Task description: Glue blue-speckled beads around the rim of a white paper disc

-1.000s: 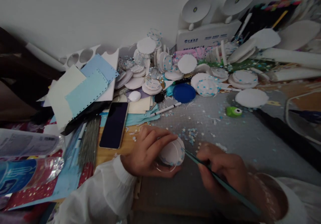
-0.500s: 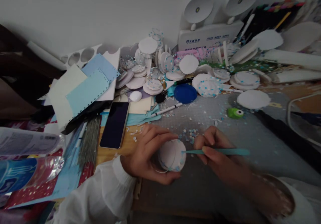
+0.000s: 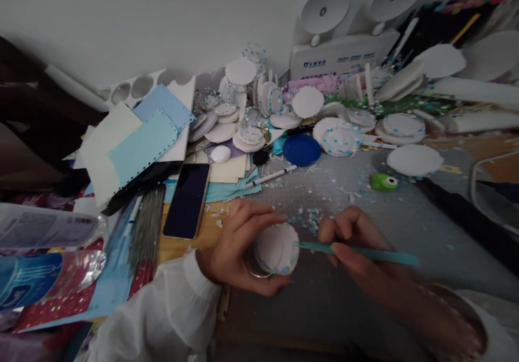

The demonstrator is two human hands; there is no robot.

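My left hand (image 3: 247,248) is curled round a small white disc (image 3: 278,248), thumb below and fingers above. Little blue and white pieces dot its rim, and a clear curved edge shows beneath it. My right hand (image 3: 352,243) pinches slim teal tweezers (image 3: 377,254) between thumb and fingers. Their tip meets the disc's right edge; whether it grips a piece is too small to tell. Just beyond the hands lies a scatter of tiny blue and white paper pieces (image 3: 310,218).
A phone (image 3: 186,199) lies left of my left hand, near a plastic bottle (image 3: 48,275). Farther back are a blue lid (image 3: 301,150), a white pen (image 3: 271,176), a green craft punch (image 3: 384,182) and several white decorated discs (image 3: 343,136). Coloured paper sheets (image 3: 141,145) are stacked at left.
My right hand has shifted slightly right and down, and the tweezers slant more, their tip still at the disc's right edge. The left hand keeps its hold, the disc turned slightly.
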